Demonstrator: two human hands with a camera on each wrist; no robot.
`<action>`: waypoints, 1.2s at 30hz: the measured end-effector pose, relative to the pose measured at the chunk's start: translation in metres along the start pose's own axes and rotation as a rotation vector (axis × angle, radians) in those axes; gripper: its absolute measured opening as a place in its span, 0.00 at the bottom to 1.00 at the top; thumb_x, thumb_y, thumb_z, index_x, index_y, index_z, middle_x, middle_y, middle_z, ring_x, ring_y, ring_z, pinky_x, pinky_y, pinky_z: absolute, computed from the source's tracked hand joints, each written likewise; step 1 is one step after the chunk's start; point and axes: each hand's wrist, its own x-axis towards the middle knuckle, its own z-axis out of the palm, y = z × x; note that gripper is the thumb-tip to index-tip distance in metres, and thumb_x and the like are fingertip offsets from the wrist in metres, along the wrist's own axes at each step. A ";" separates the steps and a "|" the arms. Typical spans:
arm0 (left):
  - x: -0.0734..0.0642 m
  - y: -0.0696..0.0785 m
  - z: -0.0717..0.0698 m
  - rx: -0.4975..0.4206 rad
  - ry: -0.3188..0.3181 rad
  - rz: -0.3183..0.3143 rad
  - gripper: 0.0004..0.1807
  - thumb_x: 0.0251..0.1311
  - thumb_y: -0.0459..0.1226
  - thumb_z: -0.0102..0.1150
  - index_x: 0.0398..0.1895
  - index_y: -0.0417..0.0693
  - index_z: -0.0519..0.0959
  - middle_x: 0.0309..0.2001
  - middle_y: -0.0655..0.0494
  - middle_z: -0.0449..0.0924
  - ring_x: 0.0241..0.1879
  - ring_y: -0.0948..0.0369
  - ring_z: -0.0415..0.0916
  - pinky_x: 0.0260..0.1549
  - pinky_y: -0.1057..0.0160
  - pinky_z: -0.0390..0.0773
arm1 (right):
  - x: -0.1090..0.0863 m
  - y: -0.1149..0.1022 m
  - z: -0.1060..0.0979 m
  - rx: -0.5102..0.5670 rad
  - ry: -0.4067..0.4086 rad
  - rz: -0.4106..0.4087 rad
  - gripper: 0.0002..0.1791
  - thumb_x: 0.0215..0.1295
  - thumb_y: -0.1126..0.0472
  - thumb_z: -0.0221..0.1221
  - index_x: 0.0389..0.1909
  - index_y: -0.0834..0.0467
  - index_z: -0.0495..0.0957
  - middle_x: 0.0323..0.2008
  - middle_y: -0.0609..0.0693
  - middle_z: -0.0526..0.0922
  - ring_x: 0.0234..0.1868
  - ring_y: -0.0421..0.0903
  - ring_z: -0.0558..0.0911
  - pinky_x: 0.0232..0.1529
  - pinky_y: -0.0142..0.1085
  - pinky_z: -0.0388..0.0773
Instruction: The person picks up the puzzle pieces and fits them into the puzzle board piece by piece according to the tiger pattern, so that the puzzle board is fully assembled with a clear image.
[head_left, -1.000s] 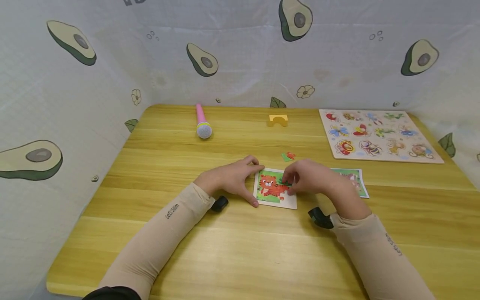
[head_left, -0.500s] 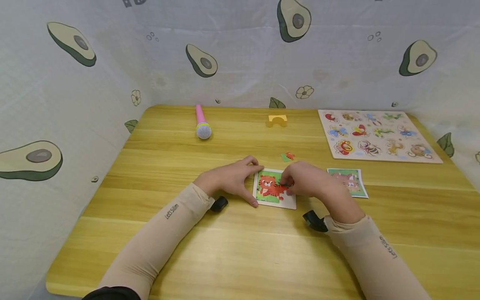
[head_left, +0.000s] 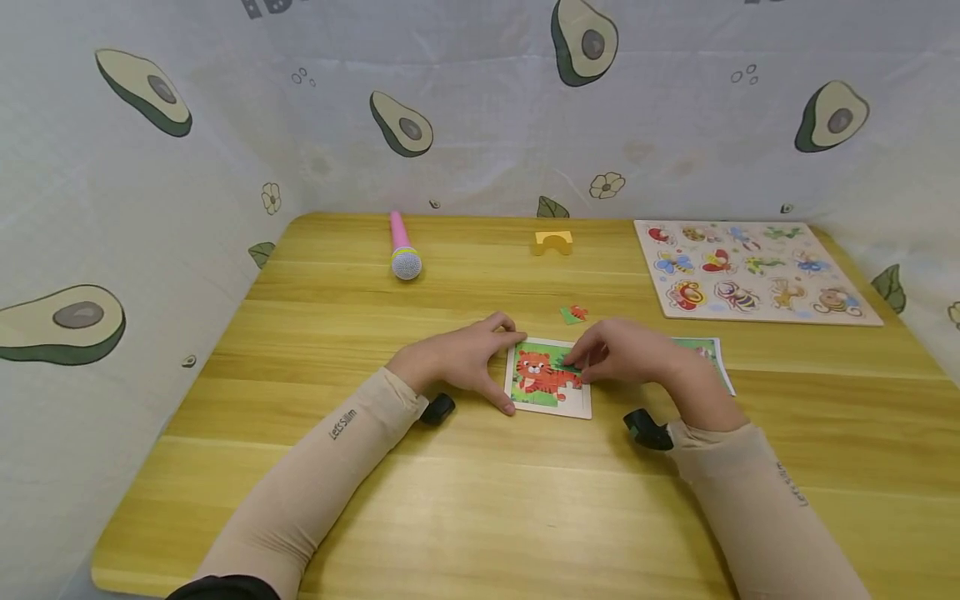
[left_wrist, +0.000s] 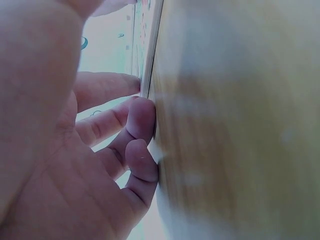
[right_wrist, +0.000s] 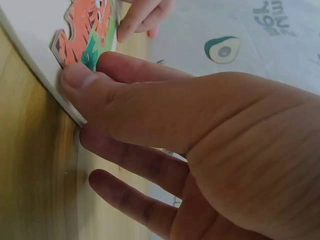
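A small jigsaw puzzle (head_left: 534,383) of an orange tiger on green lies in a pale tray on the table, its white base bare at the lower right. My left hand (head_left: 465,360) holds the tray at its left side, thumb at the near corner and index finger at the far one. At the right side of the picture my right hand (head_left: 626,354) pinches a puzzle piece (right_wrist: 90,54) with teal leaves between thumb and index finger, right at the picture's surface. Its other fingers extend past the tray edge. A loose puzzle piece (head_left: 574,314), green and orange, lies just beyond the tray.
A picture card (head_left: 708,350) lies partly under my right hand. Farther right is a wooden insect puzzle board (head_left: 757,279). A yellow arch block (head_left: 553,242) and a pink toy microphone (head_left: 402,246) stand and lie toward the back of the table (head_left: 465,500).
My right hand dips slightly toward me, then shifts back up and to the right, uncovering more of the tiger's rear. My left hand and the tray stay in place.
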 end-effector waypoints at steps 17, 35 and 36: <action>0.001 0.000 0.000 0.007 0.003 0.003 0.63 0.44 0.63 0.76 0.79 0.45 0.57 0.69 0.55 0.54 0.64 0.60 0.61 0.65 0.65 0.61 | 0.004 -0.002 0.000 -0.015 0.012 0.014 0.03 0.62 0.66 0.69 0.36 0.56 0.90 0.34 0.45 0.87 0.33 0.41 0.80 0.39 0.38 0.80; 0.000 0.001 0.000 0.026 0.000 0.000 0.63 0.44 0.64 0.75 0.79 0.44 0.57 0.69 0.55 0.54 0.64 0.60 0.60 0.65 0.65 0.61 | 0.006 -0.014 0.007 -0.102 0.004 0.030 0.06 0.62 0.72 0.67 0.37 0.60 0.88 0.31 0.45 0.85 0.32 0.40 0.80 0.38 0.39 0.81; 0.000 0.001 0.000 0.025 -0.001 -0.001 0.63 0.44 0.64 0.75 0.79 0.45 0.56 0.69 0.55 0.54 0.64 0.60 0.60 0.65 0.65 0.61 | 0.006 -0.013 0.007 -0.095 0.003 0.034 0.06 0.62 0.71 0.67 0.37 0.59 0.88 0.31 0.45 0.85 0.32 0.40 0.80 0.38 0.39 0.81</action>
